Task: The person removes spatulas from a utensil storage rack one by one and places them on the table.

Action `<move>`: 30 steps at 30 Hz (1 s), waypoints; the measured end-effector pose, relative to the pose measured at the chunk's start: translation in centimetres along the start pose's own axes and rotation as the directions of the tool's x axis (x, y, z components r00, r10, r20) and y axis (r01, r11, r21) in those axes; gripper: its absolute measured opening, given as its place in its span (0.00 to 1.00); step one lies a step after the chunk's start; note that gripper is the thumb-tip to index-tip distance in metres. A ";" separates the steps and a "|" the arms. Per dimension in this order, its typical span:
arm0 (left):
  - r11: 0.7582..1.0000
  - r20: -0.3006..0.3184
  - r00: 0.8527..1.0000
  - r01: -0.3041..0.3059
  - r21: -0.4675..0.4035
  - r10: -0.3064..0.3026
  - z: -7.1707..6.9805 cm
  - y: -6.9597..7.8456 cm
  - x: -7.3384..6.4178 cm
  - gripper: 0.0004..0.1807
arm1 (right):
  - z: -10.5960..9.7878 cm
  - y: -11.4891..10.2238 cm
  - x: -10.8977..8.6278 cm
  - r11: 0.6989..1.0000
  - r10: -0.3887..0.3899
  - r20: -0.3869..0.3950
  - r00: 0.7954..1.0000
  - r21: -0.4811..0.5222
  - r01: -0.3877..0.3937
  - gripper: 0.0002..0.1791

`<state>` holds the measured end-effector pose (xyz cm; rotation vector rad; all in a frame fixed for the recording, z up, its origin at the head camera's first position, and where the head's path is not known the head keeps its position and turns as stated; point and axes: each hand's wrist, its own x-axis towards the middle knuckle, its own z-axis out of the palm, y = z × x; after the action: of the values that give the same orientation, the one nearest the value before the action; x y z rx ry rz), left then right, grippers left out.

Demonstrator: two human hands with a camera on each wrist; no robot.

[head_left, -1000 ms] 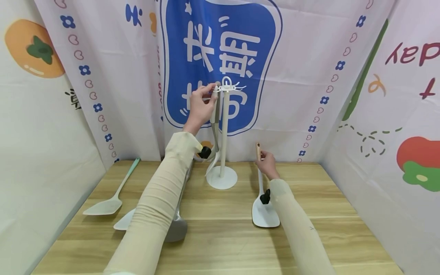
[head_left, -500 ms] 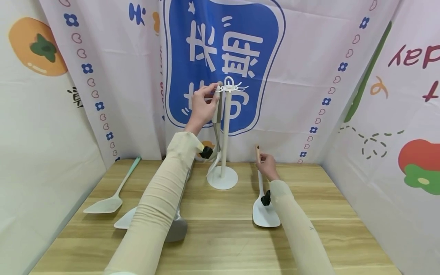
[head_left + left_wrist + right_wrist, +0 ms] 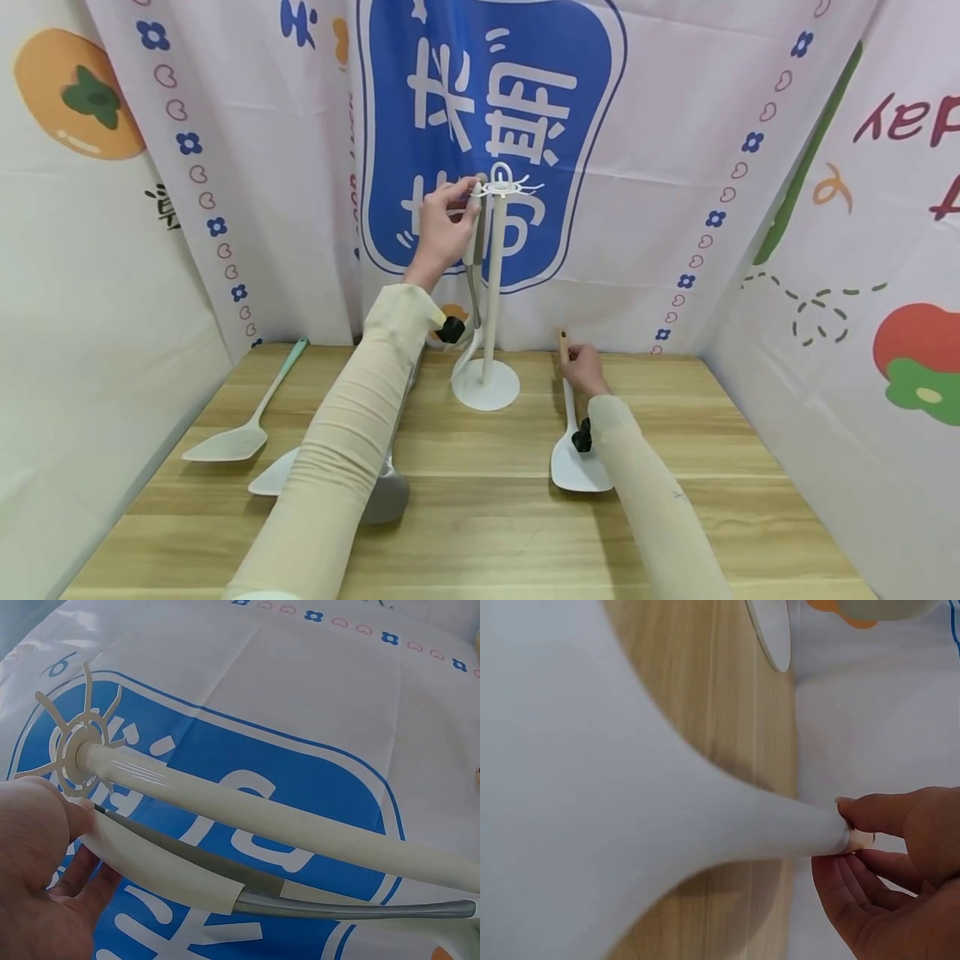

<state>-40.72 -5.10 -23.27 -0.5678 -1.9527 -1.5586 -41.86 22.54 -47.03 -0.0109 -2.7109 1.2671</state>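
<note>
My left hand (image 3: 444, 225) pinches the top of a kitchen utensil (image 3: 161, 862) with a cream handle, metal shank and curved white head. That handle end is right at the hooks of a white utensil rack (image 3: 491, 292), and the utensil hangs along the pole. A grey handle (image 3: 202, 851) shows close behind the cream one in the left wrist view. My right hand (image 3: 587, 370) pinches the wood-coloured handle of a white spatula (image 3: 579, 468), thumb and fingers on opposite sides. The spatula's blade is low over the table, its handle tilted up toward the back.
On the left of the wooden table (image 3: 480, 533) lies a spatula with a green handle (image 3: 232, 443). A white blade (image 3: 273, 477) and a grey ladle (image 3: 388, 497) are partly hidden under my left sleeve. Printed cloth (image 3: 660, 100) walls the back and sides.
My right hand has lowered slightly, and the spatula's handle end has come down with it. My left hand keeps its pinch beside the rack's hooks.
</note>
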 end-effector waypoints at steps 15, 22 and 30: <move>1.000 -0.003 1.000 -0.014 0.003 0.014 -0.1 0.0 0.2 0.21 | 0.3 4.1 3.0 0.998 -0.049 0.041 0.998 -0.025 0.050 0.16; 1.000 0.009 1.000 -0.018 0.019 0.018 -0.1 0.1 0.0 0.21 | 0.2 2.5 1.1 0.998 0.012 0.030 0.999 -0.066 -0.010 0.10; 0.995 0.020 0.997 -0.076 0.071 0.075 -0.5 0.4 -0.5 0.22 | -0.1 2.5 0.8 0.998 0.015 0.074 0.997 -0.055 -0.011 0.08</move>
<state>-39.99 -5.48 -23.27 -0.6198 -1.9687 -1.4354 -42.77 24.28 -48.83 0.0126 -2.8121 1.2202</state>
